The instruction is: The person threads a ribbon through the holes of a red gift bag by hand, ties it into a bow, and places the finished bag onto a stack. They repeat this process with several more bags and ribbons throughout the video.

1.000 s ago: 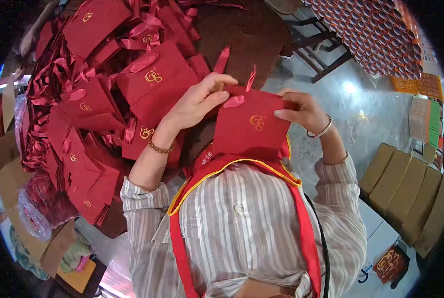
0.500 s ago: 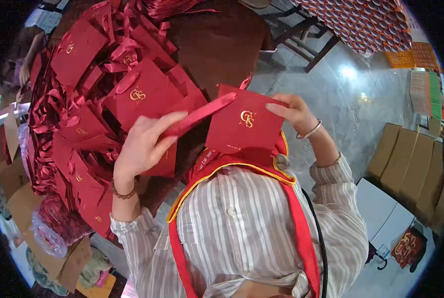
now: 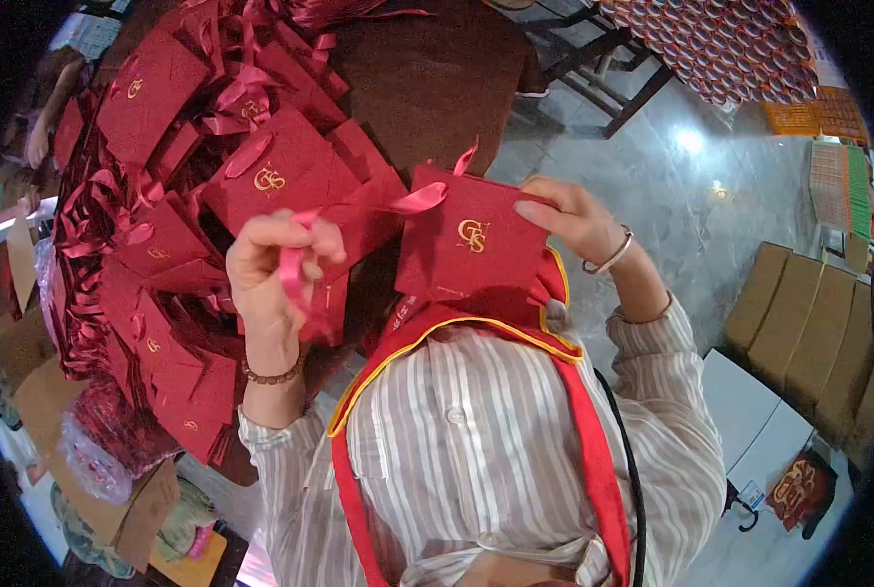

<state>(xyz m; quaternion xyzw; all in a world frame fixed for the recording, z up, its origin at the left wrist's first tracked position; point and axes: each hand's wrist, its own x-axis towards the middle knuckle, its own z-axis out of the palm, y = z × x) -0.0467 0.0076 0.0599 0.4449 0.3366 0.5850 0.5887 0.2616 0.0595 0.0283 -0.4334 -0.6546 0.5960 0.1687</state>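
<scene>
A red card bag (image 3: 471, 240) with gold lettering is in front of my chest, gripped at its upper right corner by my right hand (image 3: 576, 223). A pink-red ribbon (image 3: 412, 200) runs from the top of the bag to my left hand (image 3: 282, 256). The fingers of my left hand are curled round that ribbon, and its loose end hangs below them. Beside and beyond my left hand lies a large pile of similar red bags (image 3: 285, 176) with ribbons.
The pile rests on a brown table (image 3: 427, 83). Cardboard boxes (image 3: 799, 328) and a white box (image 3: 750, 406) are at the right. A dark wooden stand (image 3: 642, 98) is at the upper right. Another person's hand (image 3: 38, 142) shows at the far left.
My left hand has closed on the ribbon and turned upward, and the ribbon now bends and dangles from its fingers. The held bag has shifted slightly left.
</scene>
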